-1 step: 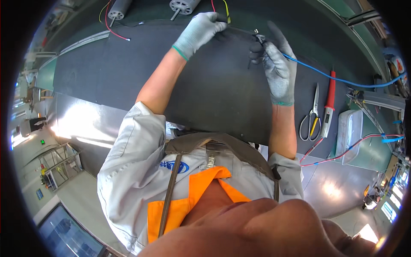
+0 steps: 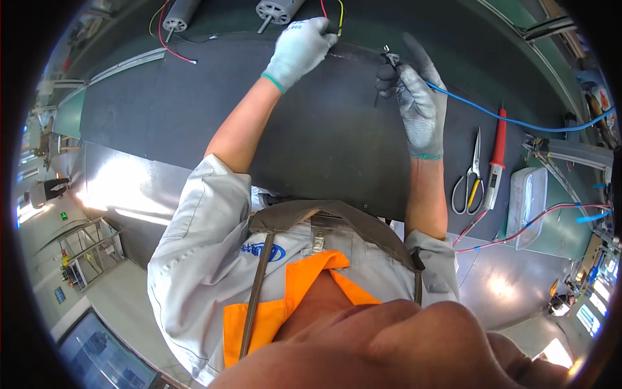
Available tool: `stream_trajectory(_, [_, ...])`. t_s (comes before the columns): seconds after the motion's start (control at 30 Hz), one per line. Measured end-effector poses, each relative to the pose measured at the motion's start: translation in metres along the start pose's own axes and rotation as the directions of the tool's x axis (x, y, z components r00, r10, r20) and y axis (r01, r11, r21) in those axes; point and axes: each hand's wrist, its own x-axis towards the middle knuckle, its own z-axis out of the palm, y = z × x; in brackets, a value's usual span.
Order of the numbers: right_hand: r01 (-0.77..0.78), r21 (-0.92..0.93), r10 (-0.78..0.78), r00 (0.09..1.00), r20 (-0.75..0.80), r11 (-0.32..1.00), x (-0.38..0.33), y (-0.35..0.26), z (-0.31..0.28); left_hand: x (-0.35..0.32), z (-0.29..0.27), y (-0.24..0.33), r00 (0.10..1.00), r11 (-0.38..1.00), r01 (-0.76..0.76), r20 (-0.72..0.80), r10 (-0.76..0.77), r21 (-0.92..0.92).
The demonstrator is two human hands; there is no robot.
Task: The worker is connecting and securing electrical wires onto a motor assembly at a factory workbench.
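Note:
My left hand (image 2: 300, 49), in a pale glove with dark fingertips, is at the far side of the dark mat. Its fingers are curled closed beside a yellow-green wire (image 2: 340, 19); what they hold, if anything, is hidden. The motor (image 2: 278, 10) with a protruding shaft lies just beyond that hand. Farther right, my right hand (image 2: 420, 97), gloved alike, is wrapped round a small black tool (image 2: 391, 59) with a metal tip, its index finger stretched out. A blue hose (image 2: 512, 120) runs from this hand to the right.
Another motor (image 2: 179, 14) with a red wire lies at the far left. Scissors (image 2: 475, 175), a red-and-white soldering-iron-like tool (image 2: 497, 159) with a red cord and a clear plastic box (image 2: 526, 201) lie to the right on the dark mat (image 2: 337, 136).
My left hand has shifted slightly to the left and toward me, and its fingertips are less visible. My right hand has barely moved, keeping its grip on the black tool.

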Motion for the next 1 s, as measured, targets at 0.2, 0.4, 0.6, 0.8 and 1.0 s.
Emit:
stream_trajectory(0.2, [-0.015, 0.015, 0.016, 0.999, -0.044, 1.0, 0.007, 0.012, -0.007, -0.011, -0.007, -0.007, 0.996, 0.997, 0.082, -0.02, -0.082, 0.004])
stream_trajectory(0.4, [-0.081, 0.047, 0.081, 0.997, 0.012, 0.996, 0.014, 0.029, -0.014, 0.011, 0.02, -0.042, 0.991, 0.876, 0.057, 0.131, 0.008, -0.479])
stream_trajectory(0.6, [-0.054, 0.044, 0.055, 0.998, -0.039, 0.998, 0.025, 0.029, -0.012, 0.024, 0.043, -0.023, 0.998, 0.916, -0.051, -0.045, 0.036, -0.398])
stream_trajectory(0.8, [-0.045, 0.113, 0.05, 0.997, -0.051, 0.993, 0.028, 0.038, -0.028, 0.027, 0.068, -0.022, 0.984, 0.932, -0.136, -0.156, 0.087, -0.336])
stream_trajectory(1.0, [-0.021, 0.182, 0.037, 0.996, -0.083, 0.983, 0.032, 0.042, -0.027, 0.033, 0.076, -0.033, 0.982, 0.903, -0.169, -0.148, 0.119, -0.395])
